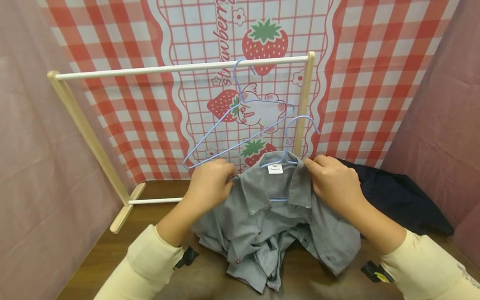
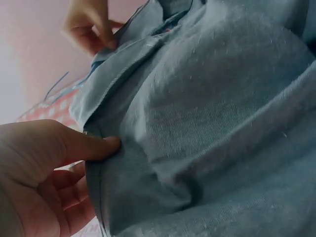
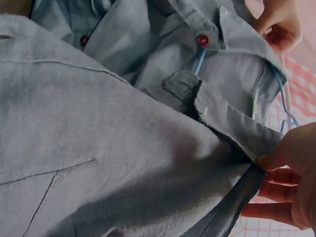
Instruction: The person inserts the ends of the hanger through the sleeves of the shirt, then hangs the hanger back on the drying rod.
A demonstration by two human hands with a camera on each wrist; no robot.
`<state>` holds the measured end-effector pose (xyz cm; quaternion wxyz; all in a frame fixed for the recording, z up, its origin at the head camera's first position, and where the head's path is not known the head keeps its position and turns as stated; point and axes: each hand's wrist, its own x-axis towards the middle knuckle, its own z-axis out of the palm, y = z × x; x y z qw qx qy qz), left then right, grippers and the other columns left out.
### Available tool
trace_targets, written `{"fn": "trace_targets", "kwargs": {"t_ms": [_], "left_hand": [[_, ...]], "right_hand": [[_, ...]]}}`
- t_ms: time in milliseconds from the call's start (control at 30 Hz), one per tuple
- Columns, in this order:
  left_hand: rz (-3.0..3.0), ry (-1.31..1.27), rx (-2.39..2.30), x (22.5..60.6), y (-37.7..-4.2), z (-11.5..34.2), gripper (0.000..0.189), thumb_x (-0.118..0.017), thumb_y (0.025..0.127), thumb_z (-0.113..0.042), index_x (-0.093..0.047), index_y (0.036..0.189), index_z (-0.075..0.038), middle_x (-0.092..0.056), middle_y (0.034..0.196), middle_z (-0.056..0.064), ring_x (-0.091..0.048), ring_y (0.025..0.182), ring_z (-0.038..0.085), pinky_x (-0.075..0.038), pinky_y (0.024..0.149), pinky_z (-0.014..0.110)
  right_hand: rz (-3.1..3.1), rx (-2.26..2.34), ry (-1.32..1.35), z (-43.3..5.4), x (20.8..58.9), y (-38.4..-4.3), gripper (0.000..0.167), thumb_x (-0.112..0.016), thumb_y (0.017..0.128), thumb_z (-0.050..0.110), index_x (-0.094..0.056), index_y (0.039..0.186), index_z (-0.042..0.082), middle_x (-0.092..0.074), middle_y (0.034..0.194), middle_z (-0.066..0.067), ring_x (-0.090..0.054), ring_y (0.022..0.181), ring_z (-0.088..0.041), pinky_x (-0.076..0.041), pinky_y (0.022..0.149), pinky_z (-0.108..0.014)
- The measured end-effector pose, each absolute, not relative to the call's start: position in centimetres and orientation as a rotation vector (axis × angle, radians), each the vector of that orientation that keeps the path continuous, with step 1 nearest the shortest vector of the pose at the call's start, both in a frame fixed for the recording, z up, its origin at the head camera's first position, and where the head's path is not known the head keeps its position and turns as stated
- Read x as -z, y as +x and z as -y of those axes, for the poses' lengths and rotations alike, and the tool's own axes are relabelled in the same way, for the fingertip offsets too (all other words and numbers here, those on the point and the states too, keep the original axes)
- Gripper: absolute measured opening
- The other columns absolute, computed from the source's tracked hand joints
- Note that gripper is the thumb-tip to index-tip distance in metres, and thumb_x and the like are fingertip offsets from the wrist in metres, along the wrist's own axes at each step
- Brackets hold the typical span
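A grey collared shirt [image 1: 232, 225] with a white neck label hangs on a light blue wire hanger [image 1: 301, 118], whose hook sticks up above the collar. My left hand [image 1: 211, 179] pinches the shirt's shoulder on the left, thumb on the cloth in the left wrist view. On the other side my right hand [image 1: 335, 179] pinches the cloth by the collar; in the right wrist view its thumb and fingers meet at a fold. Red buttons [image 3: 203, 40] show on the shirt front. The lower shirt lies bunched over the table.
A rack with wooden posts [image 1: 90, 137] and a white top rail [image 1: 180, 68] stands behind. A second blue hanger [image 1: 213, 139] hangs from that rail. Dark cloth [image 1: 401, 196] lies at the right on the brown table [image 1: 97, 258]. Behind is a strawberry-print checked curtain [image 1: 123, 37].
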<state>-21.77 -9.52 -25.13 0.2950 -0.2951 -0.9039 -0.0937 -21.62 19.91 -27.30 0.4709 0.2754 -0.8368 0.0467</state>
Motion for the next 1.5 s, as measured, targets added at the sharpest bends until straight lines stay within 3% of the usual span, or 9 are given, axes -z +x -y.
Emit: {"fn": "trace_targets", "kwargs": {"t_ms": [333,400,500,600,767,1033,1200,1333,1500], "left_hand": [[2.698,-0.985,0.637,23.4,-21.3,9.6,0.038,-0.072,0.085,-0.014,-0.066,0.121,-0.004,-0.069,0.112,0.009,-0.066,0.098,0.022,-0.053,0.083,0.037],[2.689,-1.001,0.67,23.4,-21.4,9.4,0.034,-0.073,0.085,-0.016,-0.069,0.117,-0.005,-0.071,0.104,0.006,-0.066,0.09,0.017,-0.053,0.079,0.034],[2.625,-0.96,0.527,23.6,-21.4,9.0,0.01,-0.077,0.082,-0.014,-0.071,0.09,-0.011,-0.066,0.079,-0.003,-0.058,0.071,0.012,-0.049,0.065,0.03],[2.538,-0.868,0.319,23.8,-21.1,8.6,0.018,-0.079,0.078,-0.009,-0.062,0.074,-0.015,-0.06,0.068,-0.004,-0.057,0.064,0.015,-0.047,0.058,0.034],[2.418,-0.746,0.242,23.9,-20.7,8.8,0.015,-0.079,0.077,-0.004,-0.067,0.081,-0.013,-0.069,0.081,0.003,-0.068,0.079,0.025,-0.054,0.065,0.042],[2.302,-0.701,0.39,24.3,-20.8,10.2,0.014,-0.079,0.076,-0.003,-0.067,0.078,-0.011,-0.067,0.075,0.003,-0.066,0.073,0.022,-0.052,0.066,0.043],[2.467,-0.767,0.407,24.0,-20.5,11.1,0.017,-0.076,0.08,-0.005,-0.072,0.094,-0.011,-0.07,0.086,0.003,-0.066,0.077,0.02,-0.053,0.065,0.041],[2.67,-0.88,0.419,23.2,-20.3,12.5,0.029,-0.073,0.08,0.0,-0.072,0.108,-0.008,-0.071,0.095,0.005,-0.066,0.088,0.021,-0.054,0.074,0.041],[2.686,-0.934,0.352,23.0,-20.3,13.7,0.02,-0.074,0.078,0.003,-0.073,0.096,-0.007,-0.072,0.09,0.004,-0.068,0.086,0.022,-0.055,0.075,0.041]], "right_hand": [[2.044,-0.104,0.722,-19.0,26.7,-21.1,0.027,-0.071,0.076,-0.006,-0.075,0.102,0.004,-0.065,0.081,-0.011,-0.062,0.073,-0.031,-0.044,0.038,-0.045],[2.043,-0.113,0.733,-19.0,26.6,-21.2,0.026,-0.071,0.077,-0.005,-0.075,0.102,0.004,-0.065,0.082,-0.011,-0.063,0.073,-0.03,-0.044,0.038,-0.045],[2.031,-0.131,0.798,-19.1,26.5,-21.3,0.025,-0.073,0.077,-0.004,-0.074,0.1,0.006,-0.065,0.081,-0.008,-0.063,0.072,-0.028,-0.046,0.04,-0.043],[2.024,-0.145,0.913,-19.4,26.1,-21.5,0.025,-0.076,0.076,-0.002,-0.073,0.1,0.006,-0.064,0.082,-0.007,-0.064,0.071,-0.025,-0.049,0.044,-0.041],[2.098,-0.22,1.019,-20.8,25.4,-22.0,0.026,-0.079,0.075,0.0,-0.074,0.1,0.005,-0.068,0.087,-0.005,-0.065,0.073,-0.02,-0.053,0.055,-0.038],[2.174,-0.314,0.952,-23.7,25.4,-22.7,0.023,-0.081,0.071,-0.003,-0.074,0.09,0.007,-0.069,0.085,-0.002,-0.061,0.066,-0.012,-0.051,0.054,-0.034],[2.134,-0.293,0.94,-24.1,25.8,-22.6,0.024,-0.082,0.069,-0.005,-0.075,0.09,0.006,-0.07,0.086,-0.005,-0.065,0.069,-0.019,-0.052,0.054,-0.038],[2.098,-0.265,0.902,-24.1,26.0,-22.4,0.026,-0.083,0.067,-0.004,-0.076,0.091,0.004,-0.071,0.088,-0.008,-0.068,0.074,-0.026,-0.054,0.056,-0.043],[2.044,-0.274,0.874,-24.2,26.2,-22.4,0.025,-0.083,0.066,-0.004,-0.076,0.089,0.003,-0.071,0.085,-0.009,-0.067,0.074,-0.027,-0.053,0.056,-0.044]]}}
